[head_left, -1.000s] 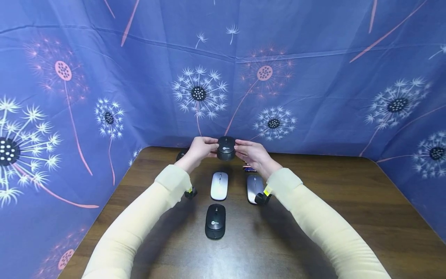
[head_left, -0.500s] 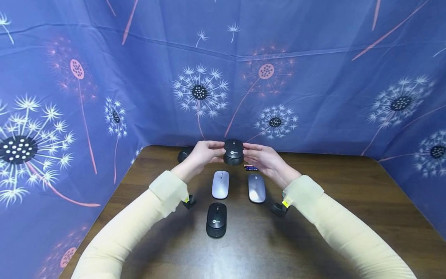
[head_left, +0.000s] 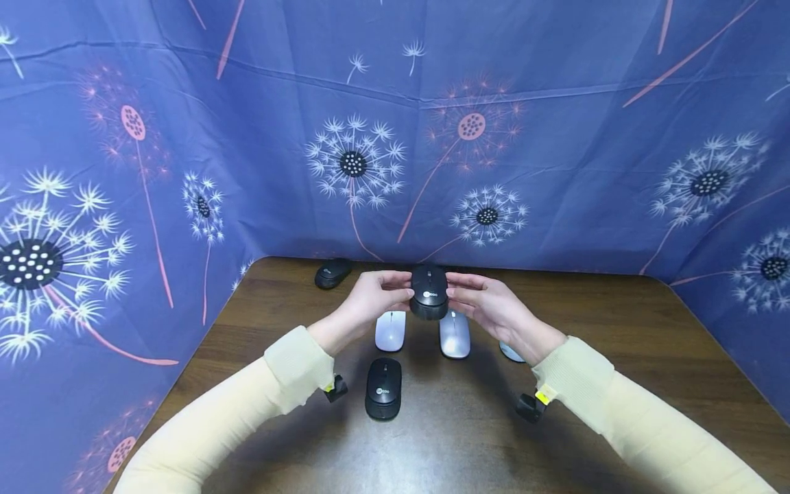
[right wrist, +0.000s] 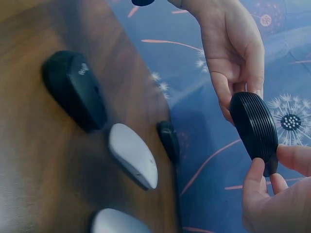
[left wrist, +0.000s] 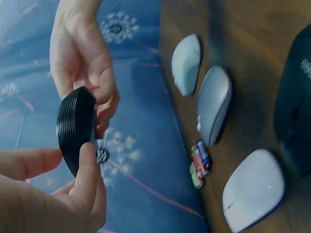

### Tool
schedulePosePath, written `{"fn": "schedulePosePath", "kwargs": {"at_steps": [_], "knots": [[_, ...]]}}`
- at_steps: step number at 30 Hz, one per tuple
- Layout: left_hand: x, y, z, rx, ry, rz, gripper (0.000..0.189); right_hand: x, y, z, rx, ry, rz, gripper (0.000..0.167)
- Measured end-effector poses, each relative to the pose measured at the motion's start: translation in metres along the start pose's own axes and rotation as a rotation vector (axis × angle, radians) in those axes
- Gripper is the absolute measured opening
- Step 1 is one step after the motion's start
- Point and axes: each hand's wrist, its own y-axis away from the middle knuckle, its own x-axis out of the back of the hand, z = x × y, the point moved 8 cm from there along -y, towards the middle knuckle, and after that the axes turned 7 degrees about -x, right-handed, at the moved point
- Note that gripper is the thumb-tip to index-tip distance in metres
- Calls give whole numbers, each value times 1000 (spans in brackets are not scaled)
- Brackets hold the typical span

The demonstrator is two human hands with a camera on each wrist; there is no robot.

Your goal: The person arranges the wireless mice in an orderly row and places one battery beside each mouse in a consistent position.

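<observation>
A black computer mouse (head_left: 428, 291) is held up off the table between both hands. My left hand (head_left: 373, 300) pinches its left side with thumb and fingers, and my right hand (head_left: 494, 305) pinches its right side. Its ribbed end shows in both wrist views, where the mouse (left wrist: 76, 128) is tilted. Below it on the table lie a white mouse (head_left: 390, 332) and a grey mouse (head_left: 455, 336), their far ends partly covered in the head view. Closer to me lies another black mouse (head_left: 383, 388).
A black mouse (head_left: 332, 273) lies at the back left of the wooden table (head_left: 617, 357). Behind the right wrist a pale mouse (head_left: 511, 352) is mostly hidden. Several small batteries (left wrist: 200, 164) lie by the far edge. A blue patterned cloth (head_left: 555, 158) hangs behind.
Both hands have brought the held black mouse nearer and to the right. The right forearm has swung outward, uncovering the grey mouse. The mice on the table have stayed put.
</observation>
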Motion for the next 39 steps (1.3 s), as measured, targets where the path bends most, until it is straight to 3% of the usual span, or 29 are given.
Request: {"fn": "schedulePosePath", "kwargs": {"at_steps": [16, 27, 33, 39], "knots": [[-36, 37, -21, -100, 53, -86, 40, 12, 43, 37, 3, 63, -8, 60], [-56, 57, -46, -52, 85, -116, 40, 21, 58, 71, -32, 74, -19, 62], [-68, 68, -62, 25, 141, -129, 41, 28, 64, 90, -35, 125, -16, 63], [-76, 73, -79, 68, 133, -122, 46, 34, 65, 104, -19, 184, 4, 62]]}}
